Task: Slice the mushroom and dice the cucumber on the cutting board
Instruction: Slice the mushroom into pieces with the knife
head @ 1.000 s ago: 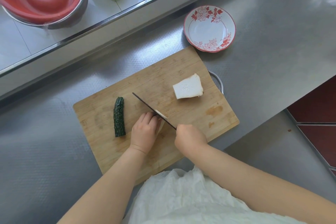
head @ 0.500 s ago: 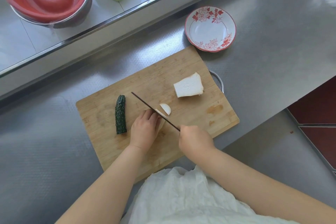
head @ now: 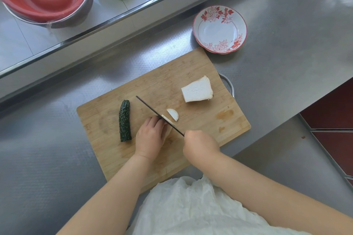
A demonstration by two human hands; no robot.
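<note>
One slice [head: 173,114] of mushroom lies freed on the cutting board [head: 210,126], just beyond the knife blade [head: 152,111]. My left hand [head: 150,135] covers the mushroom piece [head: 168,121] being cut, fingers curled over it near the middle of the board; only a pale sliver shows at the blade. My right hand [head: 200,145] is closed around the knife handle near the board's near edge; the handle itself is hidden. The larger mushroom block [head: 197,91] waits toward the board's far right corner, uncut. The cucumber [head: 125,118] lies whole toward the left edge, apart from my left hand.

Procedure, as I judge it: keep my left fingertips tucked back so the knuckles guide the blade. Step the left hand back evenly after each cut for uniform slices. Bring the blade straight down to the board. Risk: the covered piece is short, so my fingers sit close to the edge. The patterned bowl [head: 219,28] stands off the board's far corner.
</note>
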